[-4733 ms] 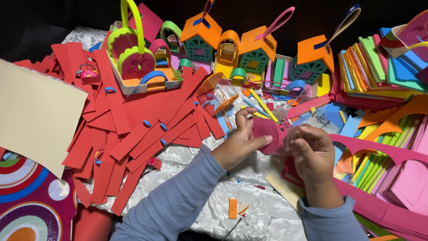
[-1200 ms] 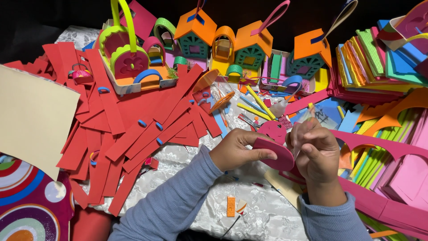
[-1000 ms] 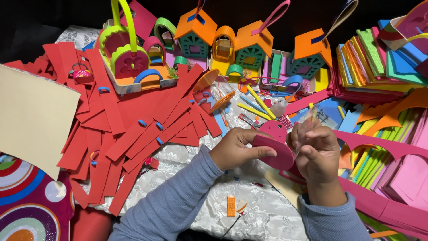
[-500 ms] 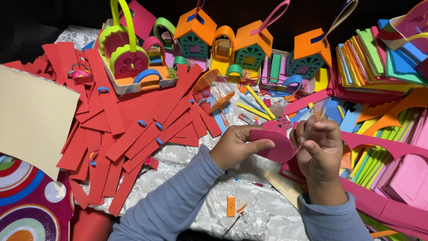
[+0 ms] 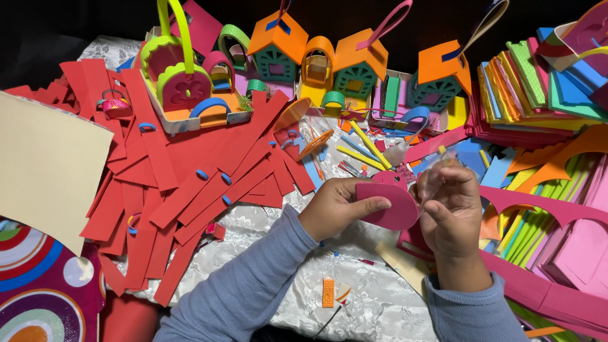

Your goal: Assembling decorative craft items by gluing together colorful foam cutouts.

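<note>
Left hand (image 5: 335,206) pinches pink foam piece (image 5: 387,204) by its edge, right hand (image 5: 451,209) fingers curled beside it; judged light, soft, bendable

The person wears a long-sleeved top of soft, grey-blue knit fabric. Both sleeves reach the wrists and end in plain cuffs. The left hand (image 5: 335,208) and the right hand (image 5: 453,209) are bare, with no rings, watch or gloves showing.
</note>
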